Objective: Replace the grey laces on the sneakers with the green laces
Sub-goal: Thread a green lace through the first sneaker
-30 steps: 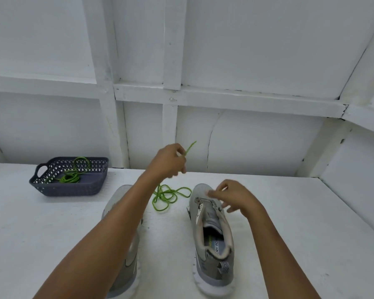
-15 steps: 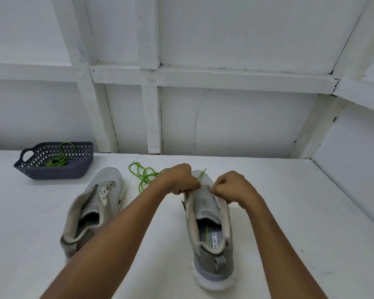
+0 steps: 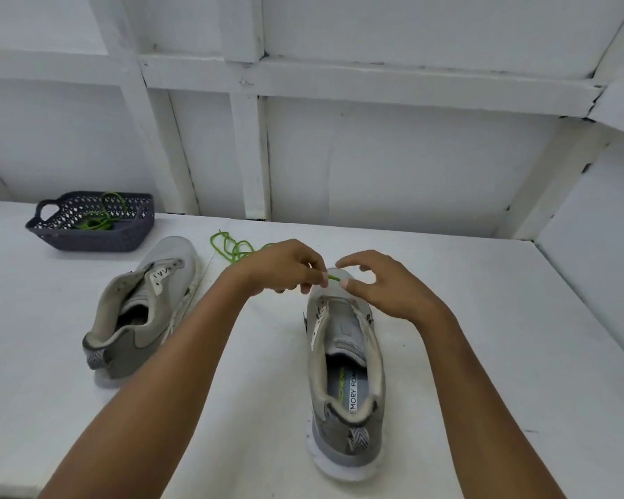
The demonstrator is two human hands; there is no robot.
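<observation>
The bench (image 3: 483, 318) is painted white and matt, with faint scuffs and specks. The wall (image 3: 411, 156) is the same flat white paint over boards, cracked at some joints. The near sneaker (image 3: 350, 419) has a grey cloth upper, worn pale fabric lining, a printed insole and a smooth white sole. The far sneaker (image 3: 148, 311) pairs pale mesh with a darker, suede-like heel. The green lace (image 3: 231, 246) is thin matt cord. The basket (image 3: 98, 239) is dark perforated plastic with a dull sheen.

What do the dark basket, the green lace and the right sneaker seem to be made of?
Dark basket: probably moulded plastic, matte; its walls show a regular pierced pattern. Green lace: apparently thin textile cord; it lies in limp loops. Right sneaker: likely matte grey fabric upper on a white foam or rubber sole.
</observation>
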